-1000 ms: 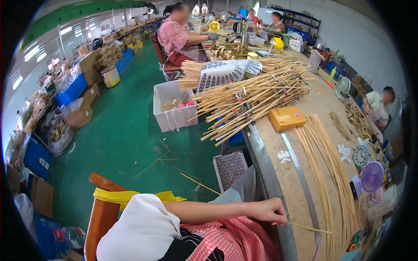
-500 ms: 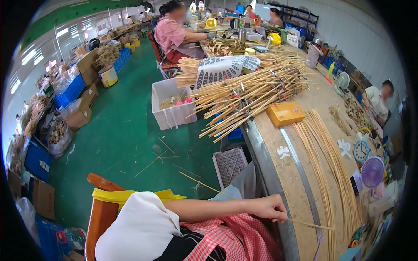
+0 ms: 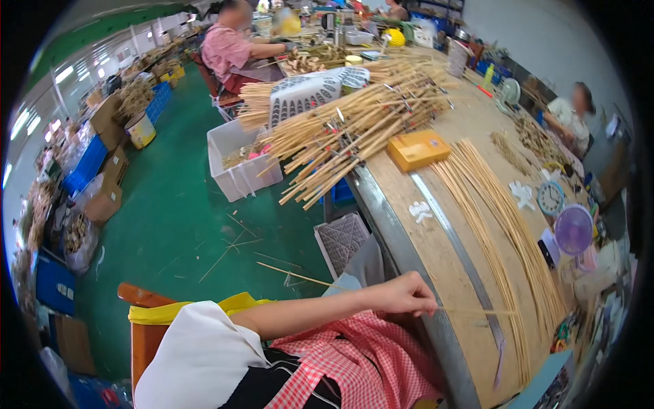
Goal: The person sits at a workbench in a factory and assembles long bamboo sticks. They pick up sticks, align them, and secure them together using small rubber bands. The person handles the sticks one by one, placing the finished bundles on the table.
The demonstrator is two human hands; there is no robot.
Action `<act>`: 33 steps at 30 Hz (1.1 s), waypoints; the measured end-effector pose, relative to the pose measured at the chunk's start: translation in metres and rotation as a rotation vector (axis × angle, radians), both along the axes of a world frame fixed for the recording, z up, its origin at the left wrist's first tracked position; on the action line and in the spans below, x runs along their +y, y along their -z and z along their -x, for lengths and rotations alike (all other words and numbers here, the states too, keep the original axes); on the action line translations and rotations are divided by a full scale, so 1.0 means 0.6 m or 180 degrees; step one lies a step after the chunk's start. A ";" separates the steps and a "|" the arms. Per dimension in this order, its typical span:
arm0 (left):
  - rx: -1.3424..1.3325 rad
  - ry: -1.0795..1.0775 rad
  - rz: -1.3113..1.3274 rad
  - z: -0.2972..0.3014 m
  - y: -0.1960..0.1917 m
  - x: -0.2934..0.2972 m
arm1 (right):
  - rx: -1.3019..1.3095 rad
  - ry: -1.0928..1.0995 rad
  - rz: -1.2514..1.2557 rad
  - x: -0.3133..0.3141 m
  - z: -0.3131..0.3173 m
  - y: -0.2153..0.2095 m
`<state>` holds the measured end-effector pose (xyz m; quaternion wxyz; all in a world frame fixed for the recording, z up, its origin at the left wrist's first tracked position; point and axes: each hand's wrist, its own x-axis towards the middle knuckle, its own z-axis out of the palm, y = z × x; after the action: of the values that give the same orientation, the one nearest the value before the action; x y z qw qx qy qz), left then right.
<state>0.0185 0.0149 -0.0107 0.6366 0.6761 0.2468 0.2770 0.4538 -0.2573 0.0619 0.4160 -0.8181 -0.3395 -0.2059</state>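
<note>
My left hand (image 3: 402, 294) is closed in a pinch over the front edge of the table. Between its fingers runs a long thin straw-coloured reed stick (image 3: 480, 311). One end of the stick points right across the tabletop, and the other passes behind my forearm and out over the floor. Under that right end lie a row of loose reed sticks (image 3: 470, 215) and a long metal ruler (image 3: 455, 249) with a purple ribbon (image 3: 499, 354) at its near end. My right hand is out of sight.
A yellow box (image 3: 417, 150) sits by a big heap of clamped stick bundles (image 3: 368, 126) overhanging the table edge. A white bin (image 3: 238, 180) and a grey crate (image 3: 343, 242) stand on the floor. A purple fan (image 3: 573, 228) and a round clock (image 3: 550, 198) are at right. Other people sit farther along.
The view has shifted, so the surroundings appear farther left and higher. My left hand keeps its pinch on the reed stick, whose right part is now blurred.
</note>
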 end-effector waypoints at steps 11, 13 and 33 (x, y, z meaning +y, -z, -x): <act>0.0069 -0.0279 -0.0433 0.004 -0.003 0.026 | 0.3315 -0.2390 -0.0208 0.224 0.297 0.135; 0.0136 -0.0323 -0.0430 0.004 0.006 0.035 | 0.3616 -0.2353 -0.0143 0.240 0.312 0.152; 0.0376 -0.0781 -0.0707 -0.030 -0.010 -0.005 | 0.3675 -0.2706 -0.0526 0.293 0.435 0.135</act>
<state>0.0367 0.0117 -0.0048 0.5039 0.7221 0.3323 0.3380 0.1925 -0.0817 -0.0188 0.6337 -0.5594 -0.3378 0.4140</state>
